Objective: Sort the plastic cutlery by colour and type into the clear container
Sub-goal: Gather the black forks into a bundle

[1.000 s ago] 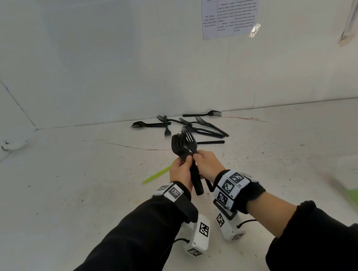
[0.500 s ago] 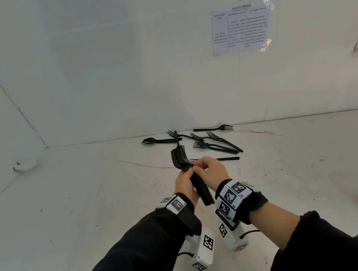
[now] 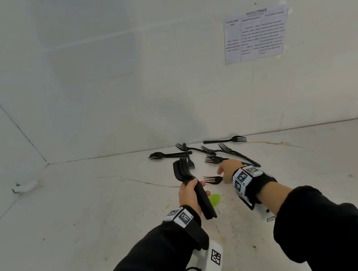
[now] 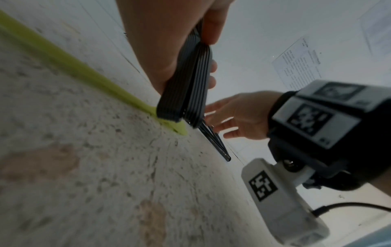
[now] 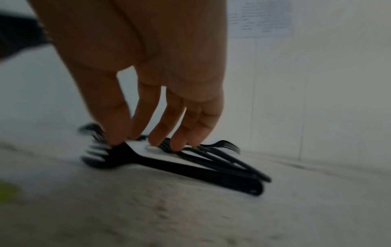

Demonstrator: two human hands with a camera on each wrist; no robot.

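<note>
My left hand (image 3: 189, 194) grips a stack of black plastic forks (image 3: 182, 170) by the handles, tines up, a little above the table. In the left wrist view the stacked handles (image 4: 186, 86) fill my left hand (image 4: 169, 41). My right hand (image 3: 228, 169) reaches down onto the loose black forks (image 3: 213, 153) lying near the back wall. Its thumb rests on the nearest fork (image 5: 169, 167) and its straight fingers touch the forks behind it; the right hand (image 5: 146, 142) grips nothing. A green piece of cutlery (image 3: 215, 200) lies on the table between my hands. The clear container is out of view.
The white table (image 3: 92, 219) ends at a white back wall with a taped printed sheet (image 3: 255, 34). A side wall closes the left, with a small white lump (image 3: 25, 186) at its foot. Scratches and specks mark the tabletop.
My right hand has let go of the fork stack and moved forward and right onto the loose forks. The left hand now holds the stack alone. The container has left the view.
</note>
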